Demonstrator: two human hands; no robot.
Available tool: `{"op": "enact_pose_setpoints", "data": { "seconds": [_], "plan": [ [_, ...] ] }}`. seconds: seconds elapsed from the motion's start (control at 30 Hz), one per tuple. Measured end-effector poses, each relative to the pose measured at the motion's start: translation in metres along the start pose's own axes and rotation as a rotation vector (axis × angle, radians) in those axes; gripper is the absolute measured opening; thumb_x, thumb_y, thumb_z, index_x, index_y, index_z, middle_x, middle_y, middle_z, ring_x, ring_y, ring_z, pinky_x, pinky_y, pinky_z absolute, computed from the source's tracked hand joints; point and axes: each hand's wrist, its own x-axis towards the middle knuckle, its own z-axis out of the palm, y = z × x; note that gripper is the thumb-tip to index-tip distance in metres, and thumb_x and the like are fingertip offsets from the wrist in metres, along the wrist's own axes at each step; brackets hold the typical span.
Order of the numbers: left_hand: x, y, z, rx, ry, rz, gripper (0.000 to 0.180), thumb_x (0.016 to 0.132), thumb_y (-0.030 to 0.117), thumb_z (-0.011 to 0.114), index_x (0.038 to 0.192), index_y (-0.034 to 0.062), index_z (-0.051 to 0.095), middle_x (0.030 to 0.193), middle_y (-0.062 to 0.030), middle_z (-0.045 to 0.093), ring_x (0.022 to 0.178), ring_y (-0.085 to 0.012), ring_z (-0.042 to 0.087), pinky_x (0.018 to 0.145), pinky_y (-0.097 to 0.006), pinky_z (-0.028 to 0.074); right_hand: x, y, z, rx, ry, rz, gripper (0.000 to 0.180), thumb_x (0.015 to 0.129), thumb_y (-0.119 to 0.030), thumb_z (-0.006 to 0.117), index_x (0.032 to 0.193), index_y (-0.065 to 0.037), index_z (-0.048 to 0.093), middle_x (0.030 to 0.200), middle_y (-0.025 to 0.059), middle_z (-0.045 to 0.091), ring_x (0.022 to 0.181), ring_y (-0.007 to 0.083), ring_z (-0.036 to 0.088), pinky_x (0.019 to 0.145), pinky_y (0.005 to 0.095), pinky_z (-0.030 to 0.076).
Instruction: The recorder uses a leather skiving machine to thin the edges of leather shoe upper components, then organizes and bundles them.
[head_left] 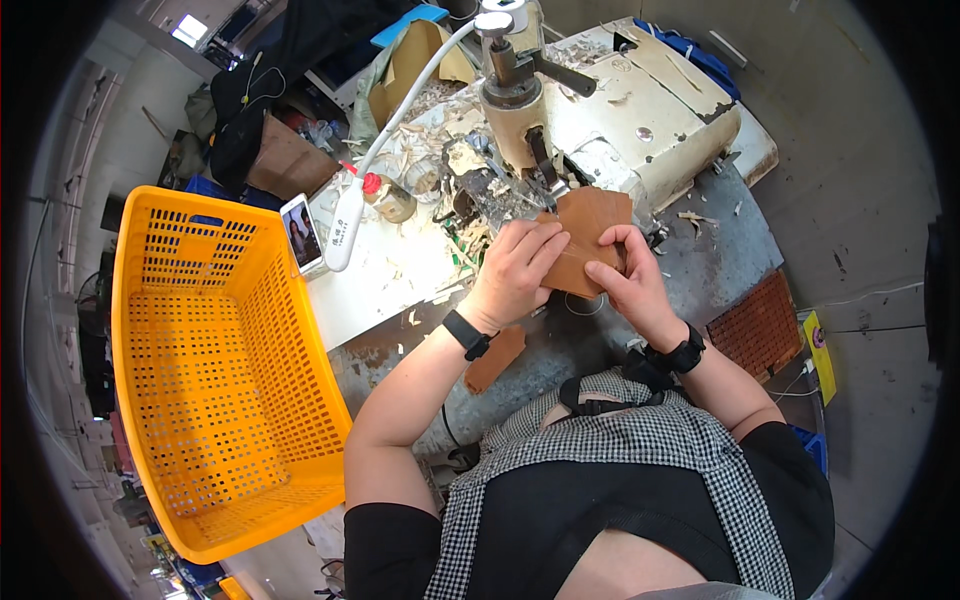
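A brown leather piece (592, 218) is held in both hands, its far edge close to the working end of a worn cream machine (650, 120) that looks like a leather skiver. My left hand (518, 258) lies over the left side of the leather, its fingers pressed together on top. The right side is pinched by my right hand (637, 283), with the thumb on top. A smaller strip-like brown leather piece (497, 358) rests on the metal surface just below my left wrist. The part of the machine under the leather is hidden.
Pale shavings cover the white tabletop (370, 285). A yellow plastic basket (335, 400) stands at the left. A phone (301, 234), a white lamp (345, 225) and a red-capped jar (390, 198) are beside it. A brown woven mat (755, 325) lies right.
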Motion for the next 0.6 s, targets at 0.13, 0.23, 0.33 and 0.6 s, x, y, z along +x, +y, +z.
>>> {"op": "enact_pose_setpoints", "data": {
  "seconds": [0.13,0.23,0.33,0.6],
  "plan": [
    [0.0005,0.0008,0.0,0.001,0.01,-0.001,0.058,0.052,0.0,0.069,0.109,0.0016,0.063,0.11,-0.0102,0.062,0.096,-0.0296,0.058,0.083,-0.039,0.05,0.001,0.0028,-0.0006,-0.001,0.001,-0.017,0.034,0.084,-0.014,0.069,0.107,-0.008,0.046,0.099,0.0017,0.051,0.091,0.0074,0.05,0.076,0.0226,0.045],
    [-0.0003,0.0005,0.001,0.0,0.01,-0.004,0.058,0.052,0.0,0.069,0.11,0.0019,0.063,0.111,-0.0101,0.062,0.096,-0.0298,0.058,0.083,-0.04,0.05,0.0018,0.0051,-0.0012,0.01,-0.001,-0.015,0.034,0.084,-0.014,0.069,0.107,-0.008,0.046,0.099,0.0017,0.051,0.09,0.007,0.05,0.075,0.0221,0.045],
    [-0.0002,0.0009,0.0012,-0.002,0.012,-0.008,0.058,0.052,0.0,0.069,0.11,0.002,0.063,0.111,-0.01,0.062,0.096,-0.0299,0.058,0.083,-0.04,0.05,0.0023,0.0075,-0.002,0.015,-0.004,-0.027,0.034,0.084,-0.014,0.07,0.107,-0.008,0.046,0.099,0.0016,0.051,0.089,0.0068,0.05,0.074,0.0217,0.046],
    [-0.0011,0.0013,0.002,-0.003,0.016,-0.018,0.058,0.052,-0.001,0.069,0.11,0.002,0.063,0.111,-0.0099,0.062,0.096,-0.0299,0.058,0.084,-0.039,0.05,0.0016,0.0056,-0.0014,0.006,-0.001,-0.02,0.034,0.084,-0.015,0.07,0.107,-0.008,0.046,0.099,0.0015,0.051,0.09,0.0073,0.05,0.075,0.0221,0.046]
  ]
}}
